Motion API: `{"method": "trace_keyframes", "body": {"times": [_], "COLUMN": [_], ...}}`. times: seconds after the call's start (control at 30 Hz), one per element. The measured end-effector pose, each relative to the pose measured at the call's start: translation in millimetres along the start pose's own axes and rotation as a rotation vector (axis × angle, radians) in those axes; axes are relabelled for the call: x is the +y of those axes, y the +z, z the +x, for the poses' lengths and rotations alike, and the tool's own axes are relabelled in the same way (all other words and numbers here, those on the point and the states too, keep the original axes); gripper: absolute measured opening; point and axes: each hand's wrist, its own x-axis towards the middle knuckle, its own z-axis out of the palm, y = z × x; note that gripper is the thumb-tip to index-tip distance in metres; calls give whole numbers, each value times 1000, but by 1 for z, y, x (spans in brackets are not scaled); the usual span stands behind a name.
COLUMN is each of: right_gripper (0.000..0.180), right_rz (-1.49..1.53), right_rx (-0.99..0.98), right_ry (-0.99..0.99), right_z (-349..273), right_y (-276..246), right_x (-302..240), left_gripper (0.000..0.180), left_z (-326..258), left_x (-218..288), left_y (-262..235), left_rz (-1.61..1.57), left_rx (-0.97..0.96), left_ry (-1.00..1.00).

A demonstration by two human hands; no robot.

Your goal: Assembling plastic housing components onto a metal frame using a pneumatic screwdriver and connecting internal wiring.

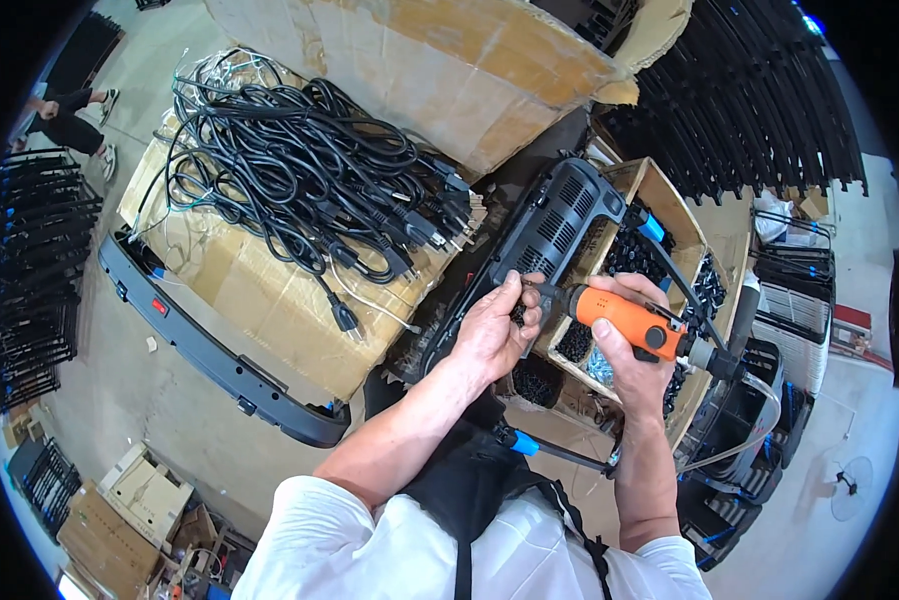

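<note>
Here we are at centre frame; our right hand (pixel 631 345) is wrapped fully round the orange power screwdriver (pixel 637 320), fingers closed on its barrel, its tip pointing left toward the black vented housing (pixel 557 222); our left hand (pixel 491 335) is pinched at that tip, thumb and fingers nearly closed, though whether a screw sits between them we cannot tell; it looks like a rigid, fairly light tool, its smooth plastic body best gripped mid-barrel where we have it, with the hose (pixel 759 395) trailing off at lower right likely to tug; the housing looks stiff, hard plastic, bulky rather than heavy, best steadied by its edge; counting now: one screwdriver, one housing in hand, one long black panel (pixel 209 350) lying at left of frame, one wooden tray (pixel 669 205) of small black parts, too many to count, and one tangled heap of black power cords (pixel 299 170) on cardboard at upper left, also beyond counting.
</note>
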Motion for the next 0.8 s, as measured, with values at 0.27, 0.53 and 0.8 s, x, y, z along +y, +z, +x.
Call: {"method": "trace_keyframes", "body": {"times": [0.27, 0.53, 0.8], "right_gripper": [56, 55, 55], "right_rz": [-51, -72, -63], "right_rx": [-10, -41, -47], "right_ry": [-13, -13, -47], "right_z": [24, 32, 29], "right_y": [16, 24, 25], "right_x": [11, 15, 18], "left_gripper": [34, 32, 29], "left_z": [5, 7, 10], "left_x": [-23, -27, -27], "left_y": [-19, -18, -18], "left_rz": [208, 227, 240], "left_rx": [140, 98, 66], "left_ry": [125, 160, 174]}}
